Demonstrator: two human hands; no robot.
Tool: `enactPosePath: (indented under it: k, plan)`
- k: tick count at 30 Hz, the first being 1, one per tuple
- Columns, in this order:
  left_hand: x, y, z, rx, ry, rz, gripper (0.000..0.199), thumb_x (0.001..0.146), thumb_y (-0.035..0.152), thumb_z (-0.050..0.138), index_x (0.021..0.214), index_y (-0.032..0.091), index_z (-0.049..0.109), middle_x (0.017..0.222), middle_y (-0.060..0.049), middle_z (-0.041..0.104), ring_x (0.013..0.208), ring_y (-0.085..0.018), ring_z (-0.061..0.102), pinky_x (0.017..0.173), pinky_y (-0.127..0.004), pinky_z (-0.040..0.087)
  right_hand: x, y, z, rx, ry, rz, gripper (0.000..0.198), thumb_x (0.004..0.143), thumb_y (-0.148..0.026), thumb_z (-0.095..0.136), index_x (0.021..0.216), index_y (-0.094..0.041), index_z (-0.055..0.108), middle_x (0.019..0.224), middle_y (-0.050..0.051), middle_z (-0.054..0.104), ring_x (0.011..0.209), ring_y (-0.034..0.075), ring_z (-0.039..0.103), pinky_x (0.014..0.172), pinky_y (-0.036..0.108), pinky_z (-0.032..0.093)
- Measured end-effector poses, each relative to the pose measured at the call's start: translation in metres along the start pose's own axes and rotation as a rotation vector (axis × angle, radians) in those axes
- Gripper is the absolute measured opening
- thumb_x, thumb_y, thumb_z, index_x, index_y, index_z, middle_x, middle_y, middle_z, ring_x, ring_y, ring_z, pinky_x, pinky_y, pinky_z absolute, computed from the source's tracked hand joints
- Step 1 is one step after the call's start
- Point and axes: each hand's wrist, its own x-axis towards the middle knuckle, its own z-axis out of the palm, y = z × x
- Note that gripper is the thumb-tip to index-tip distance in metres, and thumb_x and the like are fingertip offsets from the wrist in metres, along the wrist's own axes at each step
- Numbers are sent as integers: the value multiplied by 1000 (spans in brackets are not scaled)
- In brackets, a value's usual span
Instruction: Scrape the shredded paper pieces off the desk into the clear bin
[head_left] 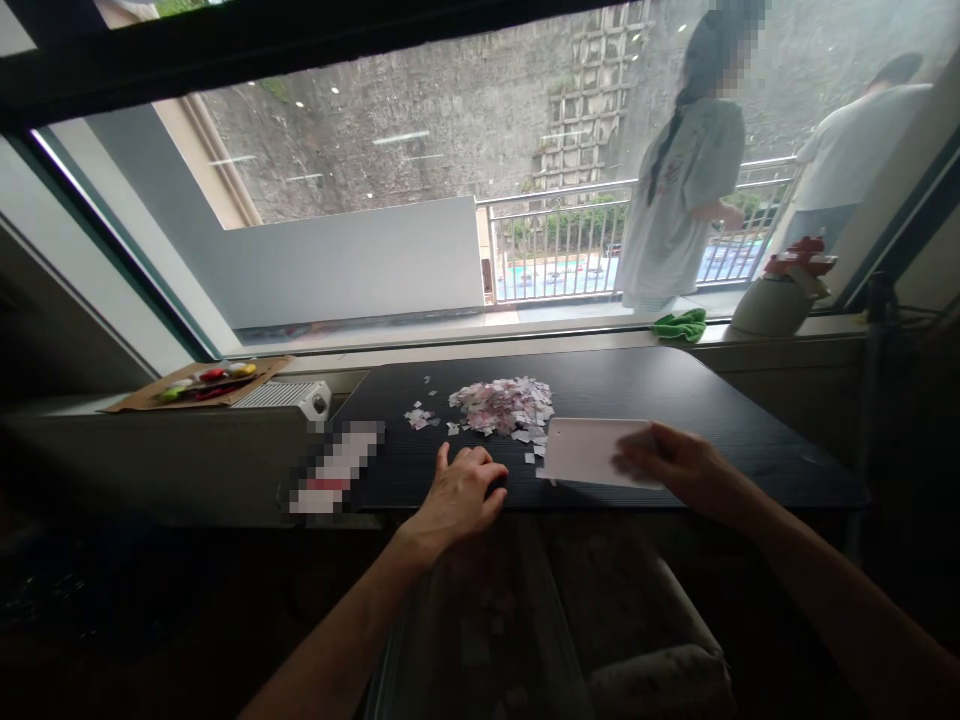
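A heap of small torn paper pieces (502, 405), white and pinkish, lies on the black table (645, 385). My right hand (664, 455) grips the right end of a pale rectangular card (585, 447); its left edge touches stray scraps at the heap's near right side. My left hand (466, 490) is at the table's front edge, nearer than the heap. Its fingers are apart and bent down, with nothing visible in them. A smaller cluster of scraps (418, 416) lies left of the heap.
A blurred-out flat item (337, 470) lies on the table's left end. Further left is a white radiator (289, 398) beside brown cardboard (195, 385) with colourful pieces. A green cloth (681, 325) and a pot (772, 300) stand on the windowsill. Two people (686, 190) are beyond the glass. A plastic-wrapped bundle (637, 620) sits below.
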Motion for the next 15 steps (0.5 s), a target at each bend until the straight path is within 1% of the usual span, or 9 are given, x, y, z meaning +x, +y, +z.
enactPosePath:
  k: [2, 4, 8, 11, 13, 15]
  plan:
    - [-1, 2, -1, 15, -10, -7, 25, 86, 25, 54, 108, 21, 67, 108, -5, 63, 106, -23, 56, 113, -62, 16, 1, 0, -8, -26, 17, -5, 44, 63, -58, 76, 83, -19, 69, 78, 7, 76, 73, 23, 73, 70, 37, 59]
    - [-1, 3, -2, 30, -12, -15, 25, 86, 25, 54, 108, 21, 67, 109, -6, 64, 106, -23, 57, 113, -63, 15, 5, 1, -11, -5, 15, -22, 46, 63, -58, 76, 85, -19, 69, 80, 7, 76, 76, 24, 73, 72, 38, 59]
    - [-1, 3, -6, 42, -45, -15, 26, 87, 25, 55, 110, 22, 67, 109, -6, 63, 108, -23, 57, 112, -65, 15, 21, 4, 2, 18, -51, -86, 45, 65, -57, 75, 85, -17, 69, 80, 8, 76, 78, 24, 73, 73, 38, 59]
    - [-2, 2, -8, 41, -76, -8, 28, 87, 26, 56, 113, 21, 66, 112, -7, 62, 111, -24, 56, 111, -66, 15, 27, 8, 10, -2, -82, -98, 43, 67, -56, 73, 84, -17, 68, 79, 7, 76, 77, 23, 73, 72, 37, 59]
    - [-2, 1, -7, 38, -76, -3, 29, 87, 26, 55, 114, 22, 65, 113, -7, 61, 112, -24, 55, 111, -66, 15, 24, 9, 5, -14, -91, -81, 43, 66, -57, 74, 81, -17, 68, 78, 7, 76, 76, 23, 73, 73, 37, 59]
    - [-1, 0, -6, 37, -67, -2, 29, 87, 27, 55, 113, 23, 66, 112, -7, 62, 111, -24, 55, 112, -66, 14, 18, 10, -5, -32, -92, -50, 42, 65, -57, 74, 80, -18, 68, 78, 6, 76, 77, 23, 73, 75, 38, 59]
